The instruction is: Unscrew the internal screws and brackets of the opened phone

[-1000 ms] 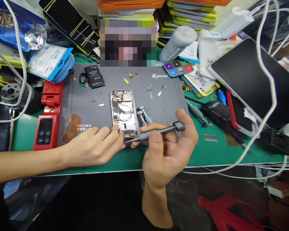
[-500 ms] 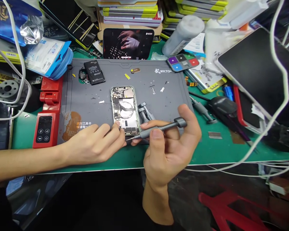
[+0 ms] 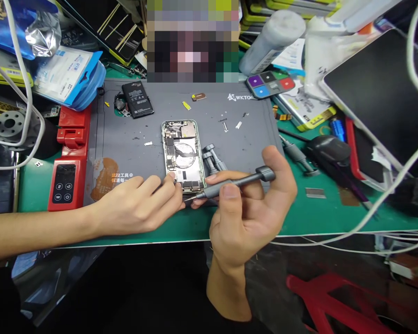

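Observation:
An opened phone (image 3: pixel 183 155) with its insides showing lies on a grey work mat (image 3: pixel 132 139). My right hand (image 3: pixel 247 213) is closed round a grey screwdriver (image 3: pixel 235 182), whose tip points left at the phone's near end. My left hand (image 3: pixel 139 204) rests on the mat with its fingertips pinched at the phone's near left corner, right by the tip. What they pinch is too small to see.
More grey screwdrivers (image 3: pixel 212 160) lie right of the phone. A black battery (image 3: pixel 137 99) and small loose parts sit at the mat's far side. A red device (image 3: pixel 68 171) lies left. A dark tablet (image 3: pixel 379 93), white cables (image 3: pixel 386 195) and stacked boxes crowd the right and back.
The view has shifted slightly, so everything sits a little higher and to the right. Both hands hold the same pose at the phone's near end.

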`<state>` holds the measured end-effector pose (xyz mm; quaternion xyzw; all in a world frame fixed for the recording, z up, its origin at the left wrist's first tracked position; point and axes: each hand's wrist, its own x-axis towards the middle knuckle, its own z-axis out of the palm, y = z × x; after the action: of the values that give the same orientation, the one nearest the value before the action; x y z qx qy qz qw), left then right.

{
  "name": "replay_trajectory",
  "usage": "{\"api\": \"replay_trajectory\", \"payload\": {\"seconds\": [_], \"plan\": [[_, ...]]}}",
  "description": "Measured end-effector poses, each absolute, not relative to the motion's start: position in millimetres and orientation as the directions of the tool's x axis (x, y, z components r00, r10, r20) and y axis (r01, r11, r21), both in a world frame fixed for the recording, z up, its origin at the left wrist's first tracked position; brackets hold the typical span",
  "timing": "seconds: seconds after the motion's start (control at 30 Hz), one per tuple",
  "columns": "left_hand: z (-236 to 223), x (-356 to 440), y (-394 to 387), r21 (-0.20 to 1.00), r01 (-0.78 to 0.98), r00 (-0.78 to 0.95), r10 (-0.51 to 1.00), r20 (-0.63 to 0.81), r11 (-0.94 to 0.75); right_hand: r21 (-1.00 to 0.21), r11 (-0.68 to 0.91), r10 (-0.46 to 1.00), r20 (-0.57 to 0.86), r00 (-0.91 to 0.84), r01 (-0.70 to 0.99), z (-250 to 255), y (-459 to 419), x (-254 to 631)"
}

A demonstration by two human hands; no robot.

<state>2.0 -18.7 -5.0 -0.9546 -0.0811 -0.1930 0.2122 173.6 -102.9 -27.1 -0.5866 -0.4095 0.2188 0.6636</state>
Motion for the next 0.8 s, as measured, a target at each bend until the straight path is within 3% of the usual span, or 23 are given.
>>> {"api": "replay_trajectory", "payload": {"seconds": [0.33,0.8], "plan": [[-5.7,2.5,-18.1,-0.380,0.230,0.914,0.064,0.401,-0.896,-0.956,0.203,0.780,0.288,0.555,0.211,-27.4,-104.4,173.9],[-10.1,0.9,-18.6,-0.373,0.231,0.915,0.070,0.398,-0.899,-0.908,0.381,0.738,0.411,0.535,0.172,-32.6,-99.7,178.7]]}}
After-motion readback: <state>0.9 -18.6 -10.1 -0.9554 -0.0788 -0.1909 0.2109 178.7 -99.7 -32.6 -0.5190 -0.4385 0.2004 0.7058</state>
